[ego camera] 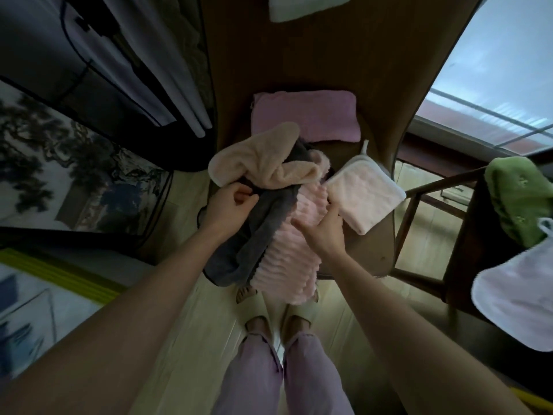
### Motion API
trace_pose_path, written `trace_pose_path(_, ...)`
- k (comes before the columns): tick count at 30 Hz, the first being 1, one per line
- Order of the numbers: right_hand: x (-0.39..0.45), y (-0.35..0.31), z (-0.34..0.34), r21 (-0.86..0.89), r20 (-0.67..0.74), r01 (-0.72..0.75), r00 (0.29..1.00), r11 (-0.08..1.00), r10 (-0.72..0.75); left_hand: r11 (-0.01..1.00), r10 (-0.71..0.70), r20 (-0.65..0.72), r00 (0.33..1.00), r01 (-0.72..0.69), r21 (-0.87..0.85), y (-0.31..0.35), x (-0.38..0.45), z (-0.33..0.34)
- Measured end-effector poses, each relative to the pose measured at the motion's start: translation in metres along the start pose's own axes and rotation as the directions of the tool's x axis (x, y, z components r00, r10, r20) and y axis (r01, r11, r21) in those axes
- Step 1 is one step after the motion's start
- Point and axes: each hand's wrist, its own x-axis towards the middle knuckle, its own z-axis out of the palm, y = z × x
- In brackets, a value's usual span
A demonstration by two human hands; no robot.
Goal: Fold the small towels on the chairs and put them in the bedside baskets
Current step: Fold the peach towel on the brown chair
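Note:
A wooden chair (377,253) in front of me carries a heap of small towels. A beige towel (263,158) lies crumpled on top, over a dark grey towel (254,232) and a ribbed pink towel (290,259) that hangs over the seat's front edge. My left hand (229,205) pinches the grey towel's upper edge just below the beige one. My right hand (324,232) rests flat on the ribbed pink towel, fingers spread. A folded pale pink towel (363,193) lies to its right. A folded mauve towel (305,116) sits at the seat's back.
A second chair (466,235) at the right holds a green towel (520,193) and a white towel (520,298). Another white towel (302,6) lies on the wood surface at the top. Curtains hang at left, a window at right. My slippered feet stand below the chair.

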Motion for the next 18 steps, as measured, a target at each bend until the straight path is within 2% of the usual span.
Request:
trace_pose_path(2, 0.001, 0.005, 0.009, 0.021, 0.006, -0.082, 0.997, 0.996, 0.081, 0.998, 0.058, 0.05, 0.997, -0.059, 0.019, -0.008, -0.006, 0.006)
trace_pose_path(4, 0.003, 0.006, 0.013, 0.09, 0.008, -0.084, 0.997, 0.992, 0.083, 0.986, 0.157, 0.105, 0.982, -0.162, 0.046, -0.014, -0.013, 0.011)
trace_pose_path(7, 0.002, 0.005, 0.009, 0.104, 0.036, 0.101, 0.994, 0.989, -0.106, 0.97, 0.208, 0.111, 0.972, -0.219, 0.103, -0.019, -0.017, 0.017)
trace_pose_path(9, -0.004, 0.001, 0.001, 0.18, 0.043, 0.196, 0.977, 0.964, -0.207, 0.979, 0.194, 0.081, 0.978, -0.198, 0.049, -0.017, -0.013, 0.019)
trace_pose_path(11, -0.013, -0.005, -0.012, 0.26, 0.048, 0.25, 0.962, 0.933, -0.27, 0.981, 0.193, 0.109, 0.975, -0.194, -0.001, -0.011, -0.004, 0.02)
trace_pose_path(13, -0.019, -0.011, -0.025, 0.305, 0.059, 0.253, 0.957, 0.918, -0.283, 0.97, 0.229, 0.152, 0.962, -0.238, 0.047, -0.005, 0.004, 0.022)
trace_pose_path(15, -0.024, -0.018, -0.041, 0.337, 0.057, 0.27, 0.95, 0.902, -0.305, 0.96, 0.252, 0.103, 0.962, -0.262, 0.098, 0.003, 0.009, 0.023)
trace_pose_path(18, -0.034, -0.03, -0.067, 0.42, 0.048, 0.272, 0.946, 0.866, -0.321, 0.975, 0.217, -0.028, 0.976, -0.215, 0.05, 0.019, 0.012, 0.023)
